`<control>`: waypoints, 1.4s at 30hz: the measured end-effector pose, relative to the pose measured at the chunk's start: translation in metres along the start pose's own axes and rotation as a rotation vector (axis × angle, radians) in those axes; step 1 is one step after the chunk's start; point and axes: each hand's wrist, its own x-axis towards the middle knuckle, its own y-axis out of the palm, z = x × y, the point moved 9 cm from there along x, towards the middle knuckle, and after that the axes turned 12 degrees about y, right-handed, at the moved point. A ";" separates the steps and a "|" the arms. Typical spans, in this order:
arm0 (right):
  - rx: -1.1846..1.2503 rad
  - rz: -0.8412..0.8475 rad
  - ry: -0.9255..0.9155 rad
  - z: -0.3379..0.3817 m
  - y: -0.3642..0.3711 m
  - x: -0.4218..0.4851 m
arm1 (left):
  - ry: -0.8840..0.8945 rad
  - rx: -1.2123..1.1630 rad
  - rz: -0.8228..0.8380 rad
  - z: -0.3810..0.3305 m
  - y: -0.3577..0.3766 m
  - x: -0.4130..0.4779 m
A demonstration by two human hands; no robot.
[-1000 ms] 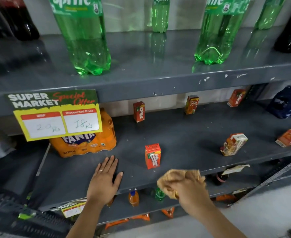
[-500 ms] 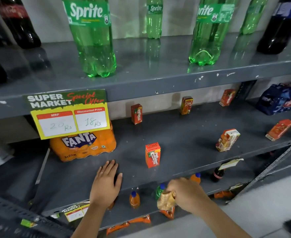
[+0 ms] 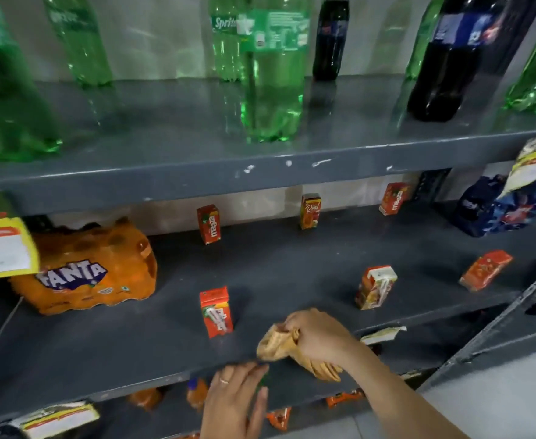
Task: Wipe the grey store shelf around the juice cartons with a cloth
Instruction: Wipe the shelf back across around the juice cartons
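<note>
The right hand has its grip closed around a bunched tan cloth, pressed onto the front part of the grey metal store shelf, just right of an upright red juice carton near the front edge. The left hand lies open and flat, fingers on the shelf's front lip. Other small red and orange juice cartons stand scattered farther back, and an orange shrink-wrapped Fanta pack sits at the left
</note>
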 end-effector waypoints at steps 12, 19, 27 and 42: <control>0.040 -0.251 -0.281 -0.009 -0.243 0.074 | -0.506 0.303 0.339 0.070 0.092 0.107; -0.239 -0.116 -0.417 0.017 -0.182 0.166 | -0.559 0.263 0.338 0.076 0.092 0.099; -0.568 -0.014 -0.541 -0.009 -0.098 0.202 | -0.556 0.269 0.250 0.077 0.086 0.104; -0.497 0.010 -0.457 -0.127 -0.164 0.160 | -0.578 0.289 0.246 0.079 0.086 0.103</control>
